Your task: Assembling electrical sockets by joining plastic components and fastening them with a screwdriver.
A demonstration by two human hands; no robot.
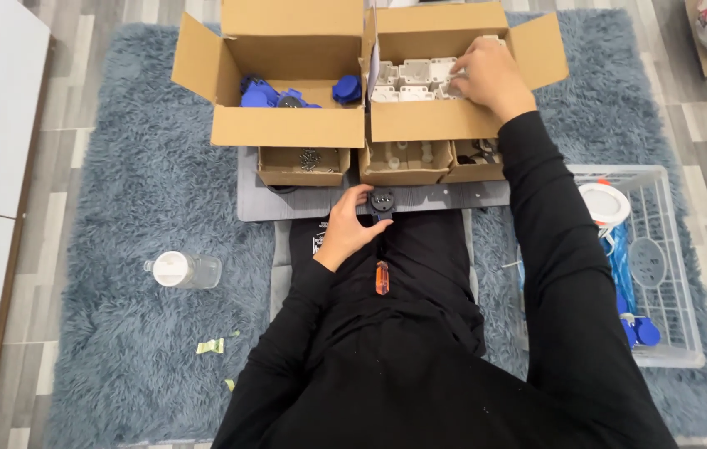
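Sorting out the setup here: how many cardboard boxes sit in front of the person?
5: two large open boxes, left and right, and three small ones below: left, middle, right. More may lie off-frame.

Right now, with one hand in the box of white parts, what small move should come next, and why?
Probably close the right hand on one of the white plastic housings and lift it out of the right cardboard box. Its fingers already rest among them, while the left hand holds a small black round part at the grey board, seemingly waiting for a mate.
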